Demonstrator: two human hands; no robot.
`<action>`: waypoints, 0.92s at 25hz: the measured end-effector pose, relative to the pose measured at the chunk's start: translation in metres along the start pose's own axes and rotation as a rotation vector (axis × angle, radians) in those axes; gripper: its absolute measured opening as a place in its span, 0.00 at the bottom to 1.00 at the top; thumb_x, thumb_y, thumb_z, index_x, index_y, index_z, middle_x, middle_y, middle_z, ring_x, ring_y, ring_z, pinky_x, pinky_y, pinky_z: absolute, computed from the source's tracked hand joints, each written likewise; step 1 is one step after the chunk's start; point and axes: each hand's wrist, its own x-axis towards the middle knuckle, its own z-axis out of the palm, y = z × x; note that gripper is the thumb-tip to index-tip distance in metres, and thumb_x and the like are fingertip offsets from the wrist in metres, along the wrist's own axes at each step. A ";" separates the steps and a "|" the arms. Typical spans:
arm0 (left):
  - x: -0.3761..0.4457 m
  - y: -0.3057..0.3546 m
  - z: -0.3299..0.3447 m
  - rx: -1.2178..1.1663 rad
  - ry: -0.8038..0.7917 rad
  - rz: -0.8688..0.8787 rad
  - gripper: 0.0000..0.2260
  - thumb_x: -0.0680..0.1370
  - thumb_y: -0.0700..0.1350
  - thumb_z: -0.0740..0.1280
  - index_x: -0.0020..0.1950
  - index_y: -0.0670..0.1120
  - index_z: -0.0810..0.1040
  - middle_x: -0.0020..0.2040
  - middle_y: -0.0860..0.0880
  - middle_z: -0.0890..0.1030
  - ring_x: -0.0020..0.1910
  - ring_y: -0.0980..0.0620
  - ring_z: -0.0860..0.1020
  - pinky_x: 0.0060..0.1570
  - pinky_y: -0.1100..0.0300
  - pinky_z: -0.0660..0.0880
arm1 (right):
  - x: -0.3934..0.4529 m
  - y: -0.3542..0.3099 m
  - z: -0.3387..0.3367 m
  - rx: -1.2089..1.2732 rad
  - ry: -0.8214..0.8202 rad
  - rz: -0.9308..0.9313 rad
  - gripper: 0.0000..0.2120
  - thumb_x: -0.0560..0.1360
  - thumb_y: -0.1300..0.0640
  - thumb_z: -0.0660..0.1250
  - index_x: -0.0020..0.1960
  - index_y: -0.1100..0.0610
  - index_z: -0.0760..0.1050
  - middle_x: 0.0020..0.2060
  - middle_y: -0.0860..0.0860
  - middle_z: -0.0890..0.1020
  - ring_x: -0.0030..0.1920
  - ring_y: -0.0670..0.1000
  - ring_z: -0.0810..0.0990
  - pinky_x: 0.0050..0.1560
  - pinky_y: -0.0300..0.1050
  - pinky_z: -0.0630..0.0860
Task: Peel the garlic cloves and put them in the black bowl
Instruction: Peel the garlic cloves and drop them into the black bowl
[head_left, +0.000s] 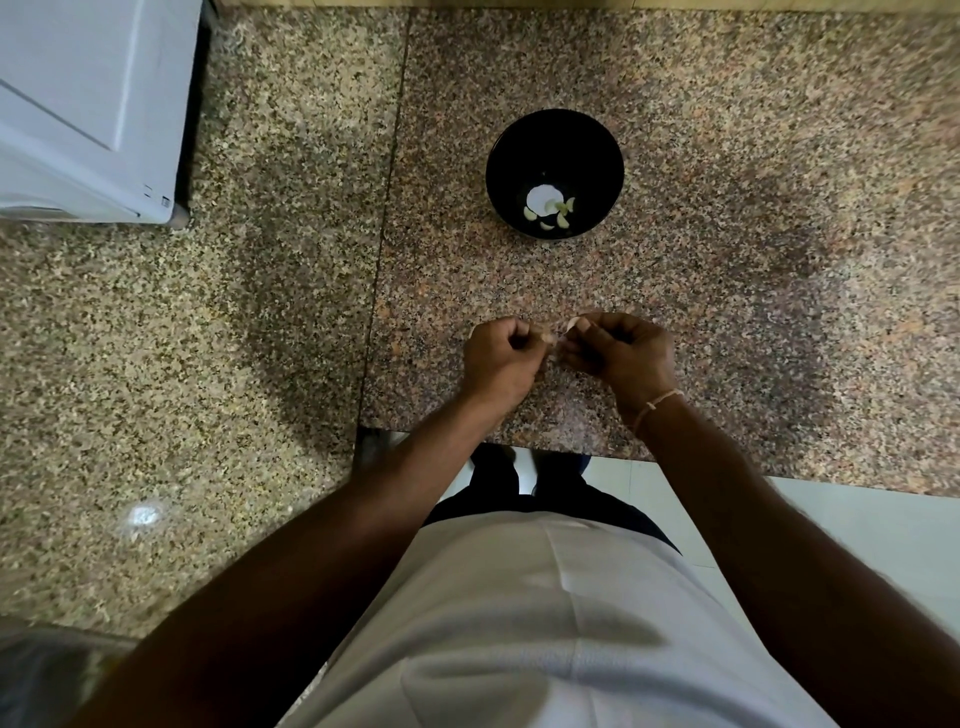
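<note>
Near the table's (727, 312) front edge, left hand (498, 358) and right hand (618, 353) each have the grip closed, pinching one garlic clove (563, 328) between them. Farther back, mid-table, the black bowl (555, 174) holds several peeled cloves (550, 213).

Both hands (563, 353) pinch a garlic clove (563, 328); black bowl (597, 135) beyond.

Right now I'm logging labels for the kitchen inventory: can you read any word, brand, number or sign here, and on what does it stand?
No text can be read.
White appliance: small dark marks near its lower corner, too small to read.
Black bowl: no label in view.
Counter: no writing.
</note>
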 end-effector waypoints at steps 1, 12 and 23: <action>0.000 0.000 0.001 0.030 0.012 0.007 0.03 0.80 0.41 0.73 0.47 0.42 0.84 0.41 0.45 0.86 0.42 0.41 0.86 0.44 0.40 0.85 | 0.001 0.001 -0.001 -0.032 -0.002 -0.015 0.06 0.78 0.65 0.72 0.52 0.67 0.81 0.42 0.63 0.86 0.40 0.57 0.87 0.44 0.51 0.85; -0.001 0.003 0.004 -0.035 -0.050 0.050 0.05 0.78 0.41 0.76 0.53 0.46 0.87 0.46 0.51 0.87 0.43 0.54 0.84 0.45 0.55 0.83 | 0.000 -0.003 -0.005 -0.746 -0.068 -0.297 0.03 0.79 0.57 0.71 0.49 0.49 0.81 0.36 0.48 0.86 0.36 0.50 0.85 0.40 0.53 0.84; -0.005 0.017 -0.001 -0.421 -0.087 -0.065 0.04 0.78 0.34 0.73 0.52 0.39 0.86 0.46 0.41 0.88 0.42 0.46 0.86 0.44 0.53 0.85 | -0.004 -0.014 0.002 -0.850 -0.034 -0.433 0.03 0.76 0.56 0.73 0.48 0.53 0.85 0.37 0.46 0.85 0.37 0.43 0.83 0.35 0.35 0.76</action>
